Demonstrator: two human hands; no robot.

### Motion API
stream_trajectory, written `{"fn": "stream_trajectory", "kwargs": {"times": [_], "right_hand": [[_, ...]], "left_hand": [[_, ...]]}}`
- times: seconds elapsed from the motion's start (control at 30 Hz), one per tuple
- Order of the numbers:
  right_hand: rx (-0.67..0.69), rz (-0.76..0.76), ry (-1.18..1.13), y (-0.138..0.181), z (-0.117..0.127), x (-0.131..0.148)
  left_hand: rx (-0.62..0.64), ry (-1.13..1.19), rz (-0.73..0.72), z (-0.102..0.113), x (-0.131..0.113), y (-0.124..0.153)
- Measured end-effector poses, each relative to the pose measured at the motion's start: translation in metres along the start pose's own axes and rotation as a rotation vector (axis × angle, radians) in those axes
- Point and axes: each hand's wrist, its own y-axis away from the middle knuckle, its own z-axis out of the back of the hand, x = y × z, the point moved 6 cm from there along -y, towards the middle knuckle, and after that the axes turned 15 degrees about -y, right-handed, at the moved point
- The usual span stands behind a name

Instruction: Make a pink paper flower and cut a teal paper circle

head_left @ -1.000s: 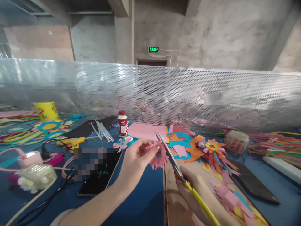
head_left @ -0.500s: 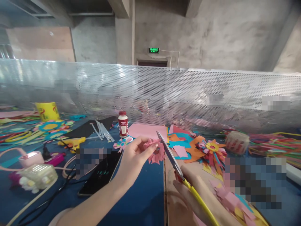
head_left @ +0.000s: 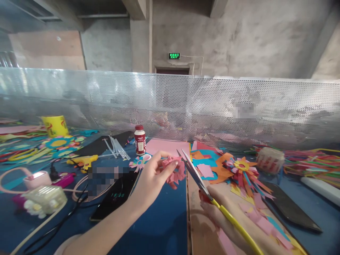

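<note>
Your left hand (head_left: 151,177) pinches the pink fringed paper flower (head_left: 175,170); just right of it, your right hand (head_left: 220,209) grips yellow-handled scissors (head_left: 202,180), blades slightly parted, long axis slanting up-left toward the flower.

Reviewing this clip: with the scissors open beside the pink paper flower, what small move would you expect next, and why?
Probably closing the scissors on a petal edge: the right hand holds them with blades slightly parted, tips beside the pink paper flower that the left hand pinches up off the table.
</note>
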Motion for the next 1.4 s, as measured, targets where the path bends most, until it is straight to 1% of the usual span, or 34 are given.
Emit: {"fn": "stream_trajectory", "kwargs": {"times": [0.13,0.37,0.6,0.8,0.97,1.13,1.27,1.4], "right_hand": [[0.035,0.030,-0.020,0.000,0.001,0.001],[0.023,0.062,-0.042,0.000,0.001,0.002],[0.023,0.054,-0.050,0.000,0.000,0.003],[0.032,0.045,-0.044,0.001,0.001,0.006],[0.011,0.040,-0.048,0.003,0.003,0.011],[-0.059,0.079,0.020,0.008,0.006,0.020],[-0.047,0.048,0.096,0.007,0.004,0.019],[-0.029,0.022,0.145,0.005,0.004,0.015]], "left_hand": [[0.006,-0.014,-0.026,-0.003,0.001,0.001],[0.018,0.009,-0.011,-0.007,-0.002,0.003],[0.046,-0.027,-0.001,-0.008,-0.001,0.002],[0.023,-0.047,-0.014,-0.007,-0.003,0.002],[0.029,-0.049,-0.023,-0.007,-0.004,0.002],[0.024,-0.036,-0.031,-0.007,-0.003,0.002],[0.028,-0.037,-0.033,-0.007,-0.004,0.002],[0.027,-0.034,-0.001,-0.006,-0.002,0.002]]}}
